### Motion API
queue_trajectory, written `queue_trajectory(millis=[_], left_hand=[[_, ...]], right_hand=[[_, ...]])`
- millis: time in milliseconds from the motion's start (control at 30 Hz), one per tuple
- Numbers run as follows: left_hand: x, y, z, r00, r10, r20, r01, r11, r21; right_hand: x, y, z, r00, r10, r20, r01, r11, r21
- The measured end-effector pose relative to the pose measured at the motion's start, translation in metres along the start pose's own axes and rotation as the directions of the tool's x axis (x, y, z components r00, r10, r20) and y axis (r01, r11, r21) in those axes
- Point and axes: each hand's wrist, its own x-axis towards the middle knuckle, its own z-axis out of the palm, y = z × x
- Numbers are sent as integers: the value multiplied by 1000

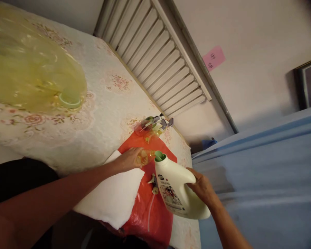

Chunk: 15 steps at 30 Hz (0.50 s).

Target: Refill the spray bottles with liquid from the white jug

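My right hand (203, 188) is closed around the handle of a large cream jug (181, 193) with a printed label. The jug leans to the left, its green-lined mouth (160, 156) uncapped. Beside that mouth, my left hand (129, 160) grips a small clear bottle (145, 157) with a yellowish tint, its neck toward the jug. Whether liquid passes between them I cannot tell. Below the bottle, a loose spray trigger head (153, 185) with a thin tube lies on a red plastic sheet (158, 214). A white towel (109, 197) lies under my left forearm.
Several bottles with spray heads (157, 125) stand beyond the red plastic. A yellow translucent plastic bag (36, 65) sits at left on the flowered tablecloth (106, 114), with a pale green ring near it. Behind are a white radiator (155, 55) and, at right, blue fabric (264, 173).
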Motion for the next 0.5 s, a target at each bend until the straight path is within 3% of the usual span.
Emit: queue_trajectory(millis=[100,300,433,500], left_hand=[[-1,2,-1,999,20,-37,-20,1000,-2],[1,9,-4,990,24,-140,-29,999,-33],[3,22,-12,980,13,-200,-15,1000,-5],[3,31,-20,969,11,-245,-29,997,-69]], right_hand=[[0,4,3,999,11,-35,-9,998,59],[5,13,-2,974,159,-163,-134,979,156],[15,18,-4,931,177,-320,-93,961,261],[24,21,-2,901,191,-390,-44,934,355]])
